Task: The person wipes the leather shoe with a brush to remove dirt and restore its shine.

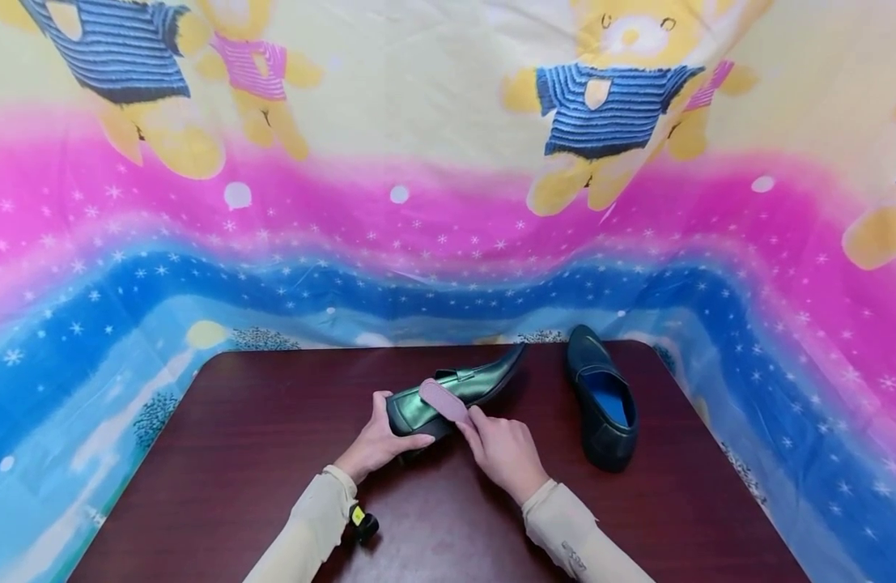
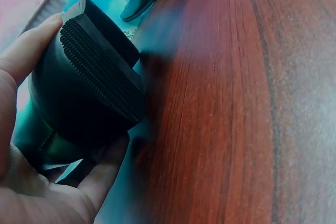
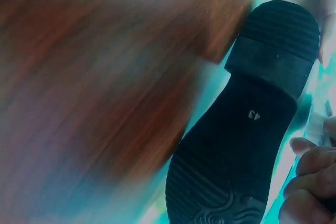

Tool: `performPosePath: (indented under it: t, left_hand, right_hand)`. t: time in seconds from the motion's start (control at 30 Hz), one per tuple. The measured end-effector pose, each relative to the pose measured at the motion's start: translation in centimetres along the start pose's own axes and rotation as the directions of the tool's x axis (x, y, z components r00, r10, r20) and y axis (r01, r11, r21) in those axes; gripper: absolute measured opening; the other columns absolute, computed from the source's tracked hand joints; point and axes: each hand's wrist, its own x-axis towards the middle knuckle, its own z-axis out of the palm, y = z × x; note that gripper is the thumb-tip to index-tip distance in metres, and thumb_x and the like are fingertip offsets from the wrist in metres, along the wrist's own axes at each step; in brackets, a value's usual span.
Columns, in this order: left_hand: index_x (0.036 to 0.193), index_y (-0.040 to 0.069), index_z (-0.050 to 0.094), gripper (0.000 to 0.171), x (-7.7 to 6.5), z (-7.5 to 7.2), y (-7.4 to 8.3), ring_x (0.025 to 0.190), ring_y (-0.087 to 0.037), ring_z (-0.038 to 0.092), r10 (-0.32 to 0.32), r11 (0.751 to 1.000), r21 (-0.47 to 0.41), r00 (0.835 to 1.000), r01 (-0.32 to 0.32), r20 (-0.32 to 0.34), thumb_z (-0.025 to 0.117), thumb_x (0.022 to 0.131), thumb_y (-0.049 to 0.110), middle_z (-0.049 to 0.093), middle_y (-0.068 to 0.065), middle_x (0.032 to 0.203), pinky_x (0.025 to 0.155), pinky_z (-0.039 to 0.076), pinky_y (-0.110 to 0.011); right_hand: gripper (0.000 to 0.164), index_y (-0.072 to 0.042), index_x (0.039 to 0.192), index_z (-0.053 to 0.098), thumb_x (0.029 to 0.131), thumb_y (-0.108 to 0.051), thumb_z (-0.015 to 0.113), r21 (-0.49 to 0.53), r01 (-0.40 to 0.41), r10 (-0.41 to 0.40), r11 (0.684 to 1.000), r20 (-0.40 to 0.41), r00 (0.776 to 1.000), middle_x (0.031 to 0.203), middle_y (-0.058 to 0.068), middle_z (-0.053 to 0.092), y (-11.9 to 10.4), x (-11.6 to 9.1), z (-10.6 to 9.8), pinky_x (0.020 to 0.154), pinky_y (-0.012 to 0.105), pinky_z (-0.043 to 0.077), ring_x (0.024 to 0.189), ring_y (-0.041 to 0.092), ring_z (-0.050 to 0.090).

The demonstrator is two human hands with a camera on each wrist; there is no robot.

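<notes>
A dark, glossy loafer (image 1: pixel 414 410) is tilted on its side over the table, toe toward the far right. My left hand (image 1: pixel 380 444) grips it around the heel, thumb along the near edge. In the left wrist view the ribbed heel (image 2: pixel 100 69) shows close up. The right wrist view shows the black sole (image 3: pixel 247 135) with the number 43. My right hand (image 1: pixel 509 453) pinches the handle of a pinkish oval-headed brush (image 1: pixel 443 400), whose head overlaps the shoe's side in the head view. The brush's working face is mostly hidden.
A second dark loafer (image 1: pixel 600 397) with a blue insole stands upright at the right back of the brown wooden table (image 1: pixel 273 421). A printed curtain with bears (image 1: pixel 433 235) hangs around the back and sides. A small black device with a yellow tag (image 1: pixel 362 522) is at my left wrist.
</notes>
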Motion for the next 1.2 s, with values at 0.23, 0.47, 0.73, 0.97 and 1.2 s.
performPosePath:
  t: [0.23, 0.47, 0.73, 0.97, 1.2]
  left_hand:
    - [0.143, 0.015, 0.023, 0.101, -0.1, 0.3, 0.1, 0.104, -0.023, 0.062, -0.003, 1.0, -0.005, 1.0, 0.003, 0.002, 0.094, 0.075, 0.038, 0.059, -0.015, 0.124, 0.086, 0.051, -0.033]
    - [0.147, 0.017, 0.021, 0.103, -0.2, 0.3, 0.1, 0.11, -0.023, 0.061, -0.02, 1.0, -0.001, 1.0, 0.02, 0.015, 0.092, 0.076, 0.04, 0.06, -0.014, 0.125, 0.091, 0.05, -0.036]
    - [0.146, 0.017, 0.023, 0.102, 0.1, 0.4, -0.2, 0.114, -0.024, 0.06, -0.023, 1.0, -0.001, 1.0, 0.023, 0.006, 0.093, 0.075, 0.04, 0.06, -0.013, 0.127, 0.094, 0.05, -0.038]
    - [0.146, 0.017, 0.022, 0.104, 0.4, 0.5, -0.3, 0.11, -0.024, 0.061, -0.026, 1.0, 0.002, 1.0, 0.026, 0.014, 0.093, 0.075, 0.041, 0.061, -0.014, 0.125, 0.09, 0.051, -0.036]
    - [0.143, 0.016, 0.025, 0.1, 0.2, 0.2, -0.2, 0.109, -0.022, 0.061, 0.005, 1.0, -0.001, 1.0, -0.005, -0.015, 0.094, 0.075, 0.036, 0.059, -0.012, 0.127, 0.091, 0.05, -0.034]
  right_hand:
    - [0.026, -0.019, 0.083, 0.054, 0.099, -0.031, 0.071, -0.005, -0.018, 0.018, 1.0, -0.02, 1.0, 0.052, -0.008, 0.038, 0.8, 0.0, 0.2, 0.044, 0.029, 0.031, 0.044, 0.015, 0.046]
    - [0.021, -0.019, 0.087, 0.059, 0.098, -0.03, 0.073, -0.06, -0.088, 0.085, 0.994, -0.055, 0.995, 0.053, -0.006, 0.047, 4.1, -1.0, -0.5, 0.043, 0.028, 0.032, 0.044, 0.016, 0.047]
    - [0.017, -0.016, 0.096, 0.063, 0.1, -0.031, 0.07, -0.055, -0.219, 0.218, 0.974, -0.019, 0.976, 0.056, -0.002, 0.051, 5.1, -1.1, -1.5, 0.047, 0.031, 0.041, 0.048, 0.018, 0.051]
    - [0.022, -0.018, 0.09, 0.056, 0.102, -0.032, 0.067, 0.002, -0.122, 0.122, 0.993, 0.001, 0.993, 0.055, -0.01, 0.039, 2.9, -0.9, -1.0, 0.047, 0.028, 0.032, 0.045, 0.011, 0.04]
    - [0.025, -0.019, 0.086, 0.055, 0.1, -0.033, 0.069, -0.028, 0.02, -0.02, 0.999, 0.002, 1.0, 0.053, -0.008, 0.041, 0.9, 0.1, 0.2, 0.044, 0.027, 0.03, 0.045, 0.013, 0.047]
